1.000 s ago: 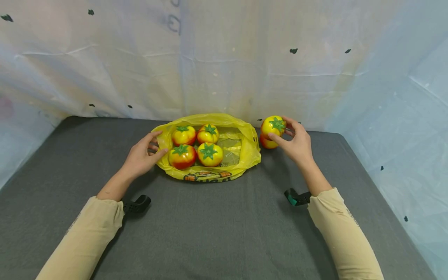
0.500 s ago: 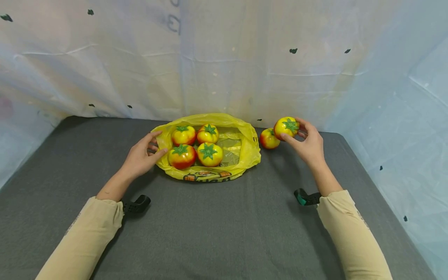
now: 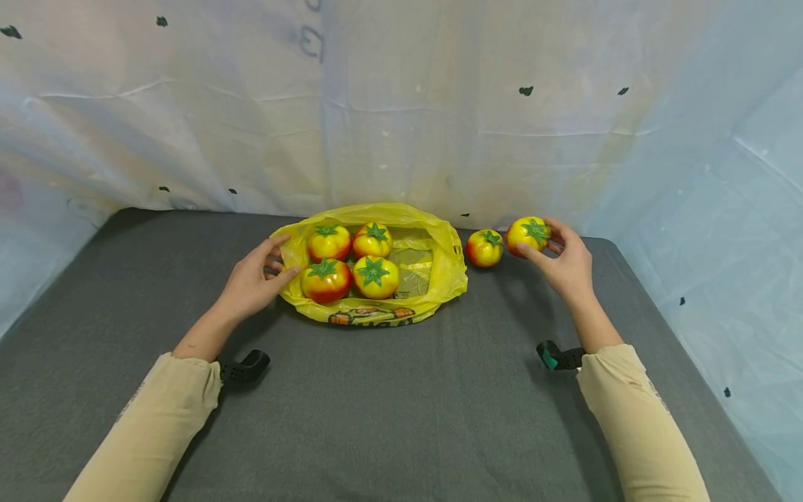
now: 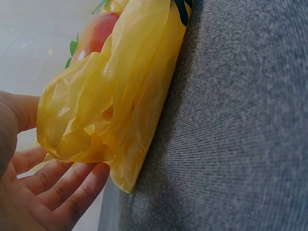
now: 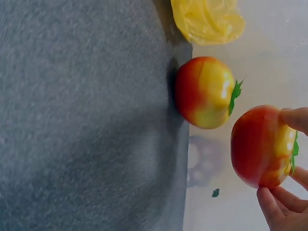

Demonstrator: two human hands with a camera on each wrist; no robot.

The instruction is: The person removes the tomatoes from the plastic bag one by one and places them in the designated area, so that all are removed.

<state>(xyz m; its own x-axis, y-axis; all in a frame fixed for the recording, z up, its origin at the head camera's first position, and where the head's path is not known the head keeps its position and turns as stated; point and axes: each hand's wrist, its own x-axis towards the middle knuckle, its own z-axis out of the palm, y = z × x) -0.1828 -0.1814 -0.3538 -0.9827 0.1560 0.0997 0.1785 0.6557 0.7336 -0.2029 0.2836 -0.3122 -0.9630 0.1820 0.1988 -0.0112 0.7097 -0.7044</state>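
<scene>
1. Held in the right hand: one tomato, pinched between thumb and curled fingertips round its sides, green stem cap up, lifted just clear of the table near the far right corner.
2. Judged light and stiff, by the glossy, uniform skin and moulded cap, probably a hollow plastic imitation; likely slippery, so best gripped across the widest part of the body, not by the cap.
3. Just beside it, towards the bag, a second tomato sitting on the table at the far edge, apart from the held one and not touching it.
4. Further left, a thin yellow plastic bag lying open at the middle of the far edge, with four more tomatoes inside; soft, crinkly and limp, apt to slide on the grey cloth unless held down.
5. At the bag's left rim, the left hand, fingers spread and relaxed, thumb against the plastic, steadying rather than clutching; no pinch visible in the wrist view.
</scene>
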